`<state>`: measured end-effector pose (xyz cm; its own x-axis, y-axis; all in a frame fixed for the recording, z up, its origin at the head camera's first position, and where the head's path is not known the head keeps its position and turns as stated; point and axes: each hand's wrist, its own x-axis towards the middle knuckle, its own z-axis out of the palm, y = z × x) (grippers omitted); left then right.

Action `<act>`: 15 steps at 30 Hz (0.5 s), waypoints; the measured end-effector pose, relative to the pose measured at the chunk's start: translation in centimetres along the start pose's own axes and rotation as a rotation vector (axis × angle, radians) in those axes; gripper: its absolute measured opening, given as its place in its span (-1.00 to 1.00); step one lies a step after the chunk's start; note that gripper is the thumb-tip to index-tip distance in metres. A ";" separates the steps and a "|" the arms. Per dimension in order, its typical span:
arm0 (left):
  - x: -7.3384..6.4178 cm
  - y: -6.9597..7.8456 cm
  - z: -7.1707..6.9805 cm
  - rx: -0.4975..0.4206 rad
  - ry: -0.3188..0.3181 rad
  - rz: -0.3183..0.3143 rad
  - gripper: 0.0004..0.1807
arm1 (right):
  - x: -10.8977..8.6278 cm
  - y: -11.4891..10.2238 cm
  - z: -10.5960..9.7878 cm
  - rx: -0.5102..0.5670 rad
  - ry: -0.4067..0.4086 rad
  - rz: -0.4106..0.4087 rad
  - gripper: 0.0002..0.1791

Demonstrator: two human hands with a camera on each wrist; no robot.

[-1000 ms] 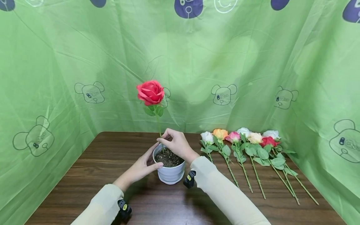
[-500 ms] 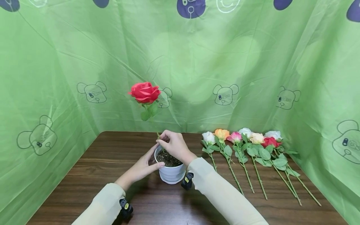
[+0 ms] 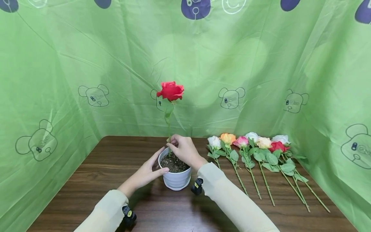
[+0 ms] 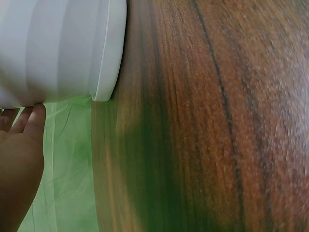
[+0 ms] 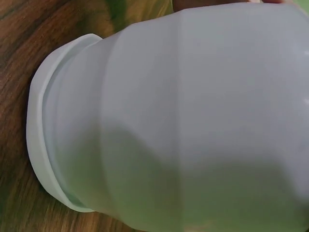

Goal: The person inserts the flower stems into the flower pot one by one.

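Red rose [image 3: 171, 91] standing nearly upright in a white pot [image 3: 177, 180].
The counter [image 3: 95, 167] spreads leftward; the left hand [image 3: 146, 171] cups the pot, short of the back edge; the stem [image 3: 169, 127] meets soil [image 3: 177, 164] left of the nearer right hand [image 3: 184, 149], which pinches it low; loose roses [image 3: 241, 141] lie rightward.

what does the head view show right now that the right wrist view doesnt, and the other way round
Only the head view: the nearly upright red rose, the right hand pinching its stem, the potting soil around the stem's foot, and seven other roses lying off to the right.

Only the right wrist view: a close look at the gap between the saucer's raised rim and the base of the white plant pot, too small to make out from the head.

Both: pot, saucer and wood-grain table.
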<state>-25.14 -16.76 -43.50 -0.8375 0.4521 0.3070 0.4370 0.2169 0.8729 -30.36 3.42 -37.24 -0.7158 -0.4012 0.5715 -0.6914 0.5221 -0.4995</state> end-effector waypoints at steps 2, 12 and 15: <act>0.0 0.0 0.0 0.000 0.002 0.001 -0.09 | -0.1 0.1 0.0 -0.004 -0.006 -0.005 -0.86; 0.0 0.0 0.0 0.002 0.001 0.004 -0.09 | -0.1 0.2 0.0 -0.022 0.004 -0.023 -0.87; 0.0 0.0 0.0 -0.003 -0.004 0.009 -0.10 | -0.1 0.4 0.1 -0.024 0.007 -0.028 -0.86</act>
<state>-25.15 -16.73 -43.47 -0.8323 0.4573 0.3134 0.4435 0.2101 0.8713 -30.54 3.60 -37.52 -0.6951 -0.4107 0.5900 -0.7088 0.5285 -0.4672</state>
